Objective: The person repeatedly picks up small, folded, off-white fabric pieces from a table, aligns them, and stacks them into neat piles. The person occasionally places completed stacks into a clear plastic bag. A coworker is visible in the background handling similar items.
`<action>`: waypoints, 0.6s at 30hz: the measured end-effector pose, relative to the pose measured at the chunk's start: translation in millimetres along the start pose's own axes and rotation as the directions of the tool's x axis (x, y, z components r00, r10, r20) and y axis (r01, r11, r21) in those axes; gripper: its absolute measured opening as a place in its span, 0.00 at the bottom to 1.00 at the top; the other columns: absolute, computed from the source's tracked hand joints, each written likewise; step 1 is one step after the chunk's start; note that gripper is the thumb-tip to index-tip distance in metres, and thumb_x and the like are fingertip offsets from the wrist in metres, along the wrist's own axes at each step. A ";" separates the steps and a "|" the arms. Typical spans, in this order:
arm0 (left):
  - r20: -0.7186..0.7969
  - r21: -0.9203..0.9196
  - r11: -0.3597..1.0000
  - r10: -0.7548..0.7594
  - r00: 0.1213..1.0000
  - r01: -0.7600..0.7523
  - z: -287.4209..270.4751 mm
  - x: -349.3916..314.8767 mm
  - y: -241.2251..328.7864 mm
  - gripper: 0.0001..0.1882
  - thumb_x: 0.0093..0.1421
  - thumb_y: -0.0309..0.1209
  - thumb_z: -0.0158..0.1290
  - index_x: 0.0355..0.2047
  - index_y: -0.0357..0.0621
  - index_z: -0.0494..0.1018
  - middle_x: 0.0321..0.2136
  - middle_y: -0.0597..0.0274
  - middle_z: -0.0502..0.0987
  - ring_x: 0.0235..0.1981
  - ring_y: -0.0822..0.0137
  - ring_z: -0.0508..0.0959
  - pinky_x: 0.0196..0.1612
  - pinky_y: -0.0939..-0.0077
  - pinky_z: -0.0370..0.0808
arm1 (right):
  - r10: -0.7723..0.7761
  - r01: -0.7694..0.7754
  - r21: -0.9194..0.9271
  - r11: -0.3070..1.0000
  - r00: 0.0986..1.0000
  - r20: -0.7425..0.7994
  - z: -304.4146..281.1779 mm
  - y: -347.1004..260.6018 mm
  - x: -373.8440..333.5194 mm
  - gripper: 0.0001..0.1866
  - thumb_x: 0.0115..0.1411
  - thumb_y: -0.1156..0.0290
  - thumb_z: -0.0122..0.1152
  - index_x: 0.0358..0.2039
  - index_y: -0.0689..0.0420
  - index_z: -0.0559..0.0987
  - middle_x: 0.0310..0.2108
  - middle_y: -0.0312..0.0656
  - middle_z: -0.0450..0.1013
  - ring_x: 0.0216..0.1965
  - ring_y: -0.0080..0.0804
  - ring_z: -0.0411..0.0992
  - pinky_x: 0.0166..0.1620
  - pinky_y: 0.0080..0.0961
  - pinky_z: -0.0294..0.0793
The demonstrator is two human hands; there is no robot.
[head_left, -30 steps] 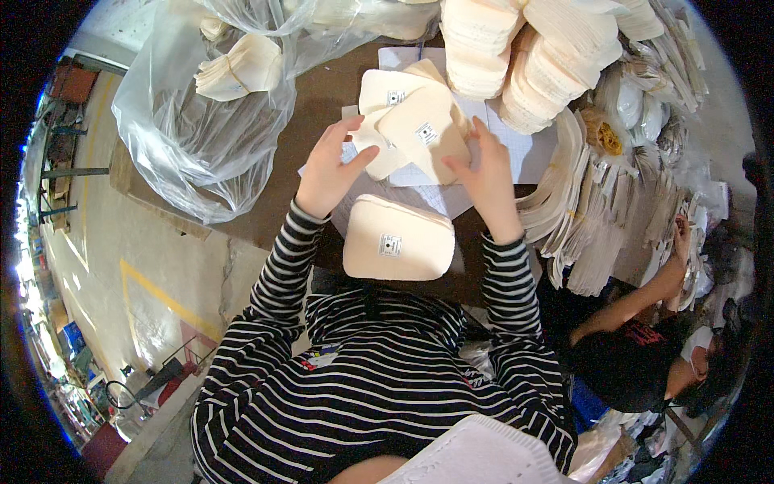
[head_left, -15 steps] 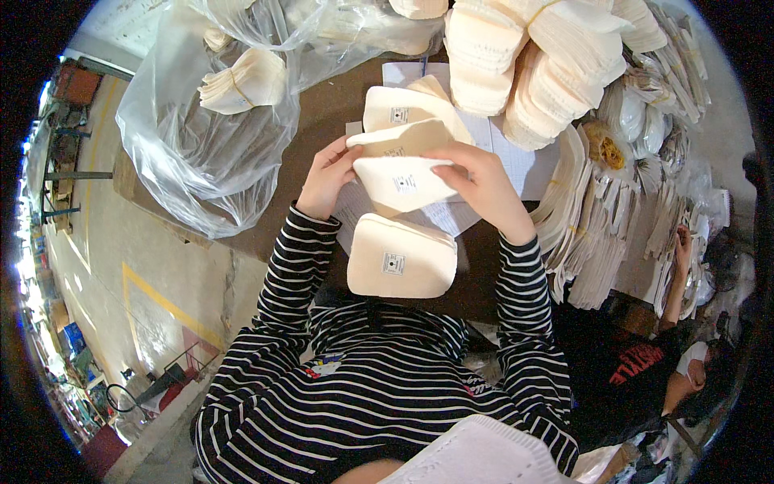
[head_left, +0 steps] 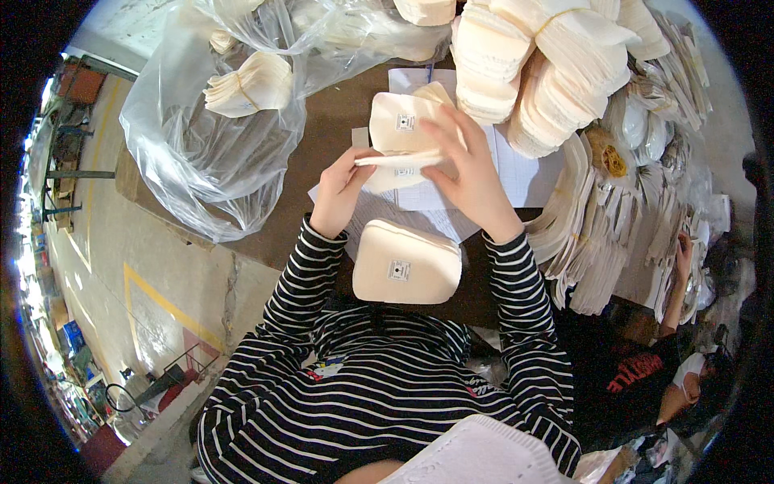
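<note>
My left hand (head_left: 337,194) pinches the left end of a cream pad (head_left: 397,160), which is seen nearly edge-on; whether it is one layer or more, I cannot tell. Close to the pad's other end, my right hand (head_left: 477,181) has its fingers spread and slightly blurred, with the thumb below and apart from them. Just beyond lies a pile of cream pads (head_left: 387,121) with a small square printed label on top. Nearer my body rests a second short stack of rounded cream pads (head_left: 427,250), bearing a similar label.
Banded bundles of cream pads (head_left: 488,60) are heaped at the far right, above more stacks (head_left: 592,258) and a coil of yellow rubber bands (head_left: 613,161). A clear plastic bag (head_left: 201,177) holds another bundle at left. Printed papers (head_left: 516,173) lie underneath. Another person's arm (head_left: 679,274) shows at right.
The two spread pads between my hands have come together and tipped edge-on. My right hand has loosened its pinch and its fingers have fanned apart. My left hand has shifted slightly nearer my body.
</note>
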State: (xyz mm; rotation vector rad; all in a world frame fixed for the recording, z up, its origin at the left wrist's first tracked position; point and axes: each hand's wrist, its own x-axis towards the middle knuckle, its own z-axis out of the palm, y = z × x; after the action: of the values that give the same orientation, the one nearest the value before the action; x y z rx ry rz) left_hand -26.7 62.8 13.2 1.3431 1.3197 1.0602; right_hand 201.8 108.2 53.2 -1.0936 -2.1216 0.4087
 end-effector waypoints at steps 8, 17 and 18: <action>0.187 0.105 0.922 0.350 0.918 -0.373 -5.6 -16.4 -19.7 0.12 0.60 0.19 0.54 0.45 0.36 0.74 0.43 0.52 0.79 0.48 0.56 0.79 0.53 0.68 0.74 | 0.008 0.016 -0.084 0.996 0.961 0.277 -13.2 -13.0 -49.2 0.19 0.55 0.81 0.58 0.48 0.56 0.78 0.45 0.45 0.77 0.47 0.45 0.73 0.53 0.40 0.70; -0.002 -0.132 0.990 0.058 0.998 -0.058 -29.6 -57.3 63.6 0.17 0.64 0.24 0.57 0.53 0.35 0.70 0.37 0.57 0.82 0.37 0.73 0.79 0.41 0.79 0.75 | 0.217 -0.305 0.274 0.912 0.926 0.309 -88.3 -79.5 -59.0 0.19 0.62 0.77 0.60 0.55 0.59 0.76 0.46 0.49 0.78 0.45 0.46 0.78 0.48 0.34 0.76; 0.030 -0.325 0.941 -0.088 0.996 0.093 -29.4 -67.2 72.7 0.20 0.64 0.24 0.57 0.56 0.36 0.67 0.38 0.56 0.82 0.38 0.74 0.80 0.40 0.80 0.75 | 0.220 -0.306 0.279 0.910 0.928 0.302 -91.7 -85.8 -66.3 0.19 0.63 0.77 0.60 0.55 0.60 0.76 0.45 0.50 0.78 0.43 0.45 0.79 0.46 0.33 0.77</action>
State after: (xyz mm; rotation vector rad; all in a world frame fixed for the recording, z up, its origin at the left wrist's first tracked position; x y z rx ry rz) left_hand -45.2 -1.0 92.2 1.0308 1.1245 1.1455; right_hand 243.2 0.5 135.8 -1.1862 -2.0325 1.0472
